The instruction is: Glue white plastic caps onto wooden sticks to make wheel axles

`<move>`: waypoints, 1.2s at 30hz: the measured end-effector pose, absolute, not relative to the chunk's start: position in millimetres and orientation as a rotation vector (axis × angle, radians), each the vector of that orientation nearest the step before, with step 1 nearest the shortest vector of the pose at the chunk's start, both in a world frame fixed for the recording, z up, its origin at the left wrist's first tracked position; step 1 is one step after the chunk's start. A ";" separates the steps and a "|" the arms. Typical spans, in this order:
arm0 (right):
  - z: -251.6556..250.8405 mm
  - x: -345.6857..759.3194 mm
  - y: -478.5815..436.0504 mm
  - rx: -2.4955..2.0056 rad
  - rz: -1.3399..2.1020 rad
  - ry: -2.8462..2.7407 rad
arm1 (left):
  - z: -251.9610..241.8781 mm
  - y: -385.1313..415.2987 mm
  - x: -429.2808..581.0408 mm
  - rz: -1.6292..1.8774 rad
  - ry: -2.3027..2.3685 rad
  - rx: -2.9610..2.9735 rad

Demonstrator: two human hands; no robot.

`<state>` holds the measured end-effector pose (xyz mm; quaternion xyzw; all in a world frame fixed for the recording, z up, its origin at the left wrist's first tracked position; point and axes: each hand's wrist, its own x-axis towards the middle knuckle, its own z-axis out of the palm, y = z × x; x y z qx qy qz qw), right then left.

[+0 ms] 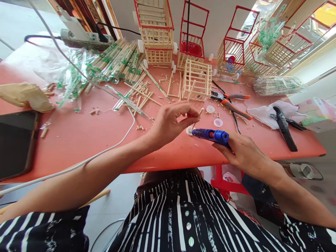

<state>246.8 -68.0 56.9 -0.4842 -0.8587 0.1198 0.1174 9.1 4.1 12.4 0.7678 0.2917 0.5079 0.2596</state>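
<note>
My left hand (170, 120) pinches a short wooden stick (197, 118) that stands tilted on a small white plastic cap (189, 131) near the front edge of the red table (86, 136). My right hand (243, 152) is wrapped round a blue glue gun (211, 134). The gun's nozzle points left and touches the cap at the foot of the stick.
Two more white caps (214, 115) lie just behind. Orange-handled pliers (231, 103), black cutters (285, 127) on a white cloth, stick lattices (196, 78), red-framed cages (157, 31), wrapped chopstick bundles (120, 61), a white cable (105, 152) and a dark phone (15, 143) crowd the table.
</note>
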 end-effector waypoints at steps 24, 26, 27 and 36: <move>69.8 261.4 -39.0 -1.662 0.461 -2.561 | 14.8 2.0 8.1 1.339 0.810 2.063; 69.0 265.6 -29.5 -1.692 0.534 -2.556 | 14.9 1.6 8.4 1.344 0.792 2.056; 68.9 267.7 -24.2 -1.704 0.563 -2.557 | 15.0 1.4 8.5 1.343 0.790 2.053; 79.2 270.8 22.3 -1.682 0.974 -2.558 | 16.4 1.0 8.5 1.322 0.817 2.052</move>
